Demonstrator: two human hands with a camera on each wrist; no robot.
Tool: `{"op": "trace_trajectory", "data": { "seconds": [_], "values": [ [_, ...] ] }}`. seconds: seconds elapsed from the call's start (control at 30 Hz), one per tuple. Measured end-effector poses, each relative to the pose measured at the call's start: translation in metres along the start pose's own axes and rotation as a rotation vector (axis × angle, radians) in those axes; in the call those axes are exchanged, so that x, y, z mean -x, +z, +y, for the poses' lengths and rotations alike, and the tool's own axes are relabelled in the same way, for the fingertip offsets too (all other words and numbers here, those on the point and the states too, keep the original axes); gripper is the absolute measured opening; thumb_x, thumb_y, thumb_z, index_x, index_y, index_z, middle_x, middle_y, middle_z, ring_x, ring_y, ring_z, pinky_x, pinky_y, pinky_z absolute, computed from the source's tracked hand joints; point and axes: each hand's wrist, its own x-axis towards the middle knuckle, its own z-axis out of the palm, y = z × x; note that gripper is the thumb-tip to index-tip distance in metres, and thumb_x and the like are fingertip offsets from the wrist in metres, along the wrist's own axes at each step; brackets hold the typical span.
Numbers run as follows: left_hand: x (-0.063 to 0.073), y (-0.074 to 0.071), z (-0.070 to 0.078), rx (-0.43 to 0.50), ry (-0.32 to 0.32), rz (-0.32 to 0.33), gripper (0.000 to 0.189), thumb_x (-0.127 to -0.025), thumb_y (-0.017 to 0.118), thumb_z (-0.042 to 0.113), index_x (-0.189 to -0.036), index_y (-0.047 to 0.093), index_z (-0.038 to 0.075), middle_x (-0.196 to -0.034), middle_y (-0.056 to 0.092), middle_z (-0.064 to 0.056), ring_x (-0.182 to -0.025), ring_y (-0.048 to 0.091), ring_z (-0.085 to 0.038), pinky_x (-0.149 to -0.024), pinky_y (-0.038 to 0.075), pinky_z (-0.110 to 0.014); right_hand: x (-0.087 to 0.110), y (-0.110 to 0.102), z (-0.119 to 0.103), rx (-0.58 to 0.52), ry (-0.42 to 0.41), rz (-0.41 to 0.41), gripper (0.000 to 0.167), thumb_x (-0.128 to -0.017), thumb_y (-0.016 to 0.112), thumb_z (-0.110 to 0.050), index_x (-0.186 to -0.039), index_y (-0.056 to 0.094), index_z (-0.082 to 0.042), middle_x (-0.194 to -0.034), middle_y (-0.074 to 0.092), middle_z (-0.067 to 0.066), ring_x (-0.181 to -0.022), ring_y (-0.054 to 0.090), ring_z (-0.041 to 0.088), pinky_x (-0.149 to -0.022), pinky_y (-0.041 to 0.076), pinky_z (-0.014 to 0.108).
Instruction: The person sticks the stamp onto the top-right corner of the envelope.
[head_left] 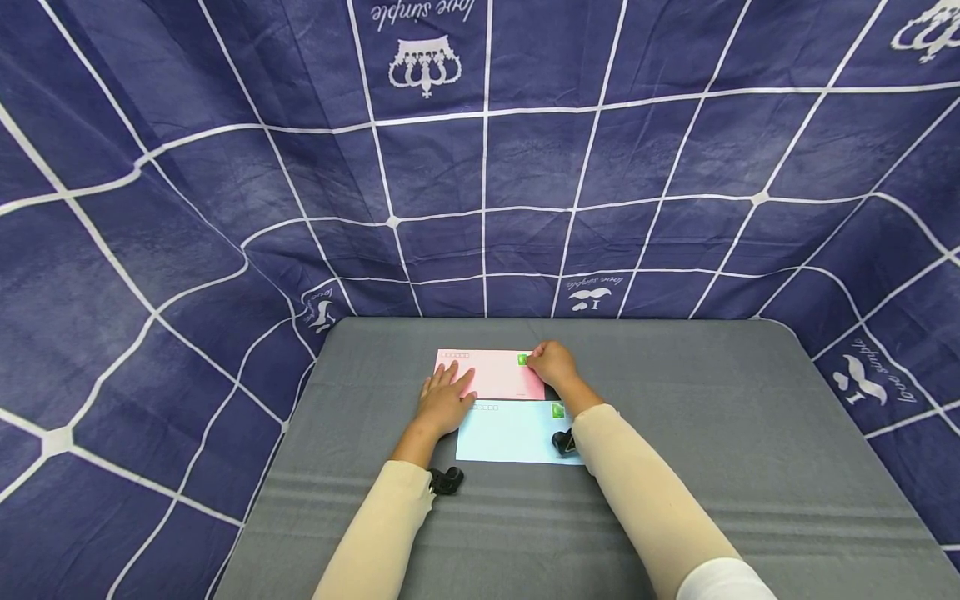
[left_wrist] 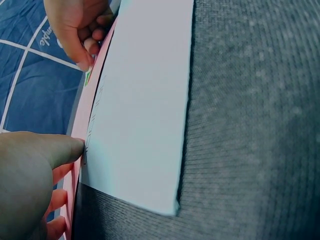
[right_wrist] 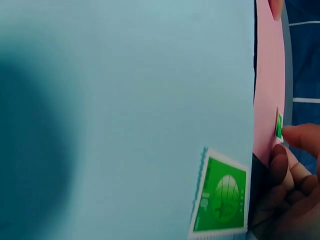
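A pink envelope [head_left: 497,377] lies flat on the grey table, with a row of small postcode boxes at its upper left. Fingers spread, my left hand [head_left: 444,407] rests on its left part. At the upper right corner my right hand [head_left: 553,364] pinches a green postage stamp [right_wrist: 279,127] at its edge; it looks slightly tilted off the paper. Just below lies a light blue envelope [head_left: 506,435], partly under my right forearm. A similar green stamp [right_wrist: 222,197] sits at its upper right corner. The left wrist view shows the left thumb near the line between both envelopes.
The grey cloth-covered table [head_left: 712,433] extends around the envelopes on all sides. Blue curtains [head_left: 525,167] with white grid lines hang behind it and at both sides. A black wrist camera [head_left: 447,481] sits at my left wrist, another [head_left: 562,442] at the right.
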Motion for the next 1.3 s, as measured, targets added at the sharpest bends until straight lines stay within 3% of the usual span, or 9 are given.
{"op": "trace_trajectory", "data": {
  "seconds": [0.17, 0.33, 0.43, 0.8, 1.3],
  "values": [
    [-0.0009, 0.0004, -0.0002, -0.003, -0.004, -0.003, 0.054, -0.104, 0.05, 0.037, -0.155, 0.042, 0.022, -0.168, 0.024, -0.012, -0.158, 0.012, -0.037, -0.126, 0.012, -0.06, 0.0013, -0.0008, 0.0024, 0.001, -0.027, -0.026, 0.016, -0.089, 0.069, -0.023, -0.094, 0.062, -0.01, -0.083, 0.062, 0.006, -0.08, 0.057, 0.025, -0.072, 0.042, 0.031],
    [-0.0015, 0.0013, -0.0008, -0.001, -0.006, -0.005, 0.054, -0.104, 0.049, 0.038, -0.156, 0.042, 0.022, -0.169, 0.024, -0.012, -0.158, 0.012, -0.037, -0.126, 0.011, -0.059, 0.0036, -0.0019, 0.0034, -0.002, -0.06, -0.073, 0.032, -0.087, 0.071, -0.022, -0.116, 0.06, -0.012, -0.087, 0.062, 0.006, -0.082, 0.057, 0.025, -0.075, 0.042, 0.033],
    [-0.0011, 0.0018, -0.0009, 0.003, -0.009, -0.008, 0.054, -0.104, 0.049, 0.038, -0.156, 0.041, 0.022, -0.169, 0.024, -0.012, -0.159, 0.011, -0.037, -0.127, 0.01, -0.059, 0.0042, -0.0027, 0.0036, -0.013, -0.072, -0.094, 0.037, -0.086, 0.072, -0.018, -0.121, 0.061, -0.012, -0.087, 0.063, 0.007, -0.08, 0.057, 0.024, -0.074, 0.042, 0.033],
    [-0.001, 0.0028, -0.0012, 0.008, -0.002, -0.002, 0.054, -0.104, 0.049, 0.038, -0.155, 0.042, 0.022, -0.169, 0.024, -0.012, -0.158, 0.012, -0.037, -0.127, 0.01, -0.059, 0.0054, -0.0023, 0.004, -0.03, -0.106, -0.092, 0.031, -0.089, 0.07, -0.014, -0.119, 0.065, -0.01, -0.08, 0.06, 0.004, -0.072, 0.054, 0.019, -0.066, 0.039, 0.027],
    [-0.0019, 0.0036, -0.0018, 0.011, 0.007, 0.014, 0.053, -0.103, 0.05, 0.036, -0.154, 0.044, 0.021, -0.168, 0.026, -0.013, -0.158, 0.013, -0.038, -0.126, 0.011, -0.06, 0.0031, 0.0006, 0.0015, 0.01, -0.076, -0.072, 0.028, -0.091, 0.07, -0.018, -0.118, 0.065, -0.011, -0.089, 0.065, 0.009, -0.083, 0.059, 0.026, -0.077, 0.043, 0.034]
  ]
}}
